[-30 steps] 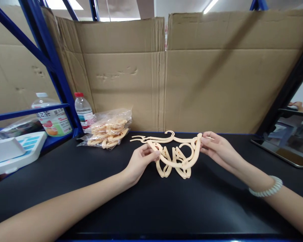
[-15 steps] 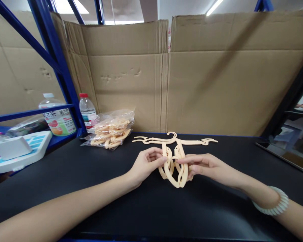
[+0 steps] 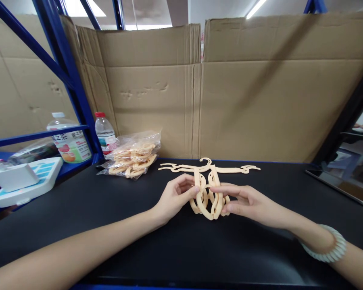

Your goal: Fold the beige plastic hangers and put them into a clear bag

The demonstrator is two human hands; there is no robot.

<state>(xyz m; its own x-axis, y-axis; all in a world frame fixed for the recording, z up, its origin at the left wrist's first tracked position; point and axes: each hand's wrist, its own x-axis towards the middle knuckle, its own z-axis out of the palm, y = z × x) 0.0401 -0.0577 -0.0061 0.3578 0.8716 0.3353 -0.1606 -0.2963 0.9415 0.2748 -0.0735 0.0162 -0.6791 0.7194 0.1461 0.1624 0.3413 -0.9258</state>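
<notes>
A beige plastic folding hanger point(image 3: 208, 196) is folded up into a narrow bundle just above the black table point(image 3: 175, 249). My left hand point(image 3: 176, 196) pinches its left side with thumb and fingers. My right hand point(image 3: 247, 202) presses on its right side, thumb below and fingers on top. Behind it, a second beige hanger point(image 3: 208, 166) lies spread out flat on the table, touched by neither hand.
A clear bag of more beige hangers point(image 3: 132, 159) lies at the back left, beside a small water bottle point(image 3: 104, 131) and a large drink bottle point(image 3: 67, 141). A white device point(image 3: 24, 179) sits left. Cardboard walls point(image 3: 230, 92) close the back. A tablet point(image 3: 341, 177) lies at right.
A second ago the hanger was held spread wide between my hands. Both arms of it have been folded inward, and my hands have come together around the folded bundle.
</notes>
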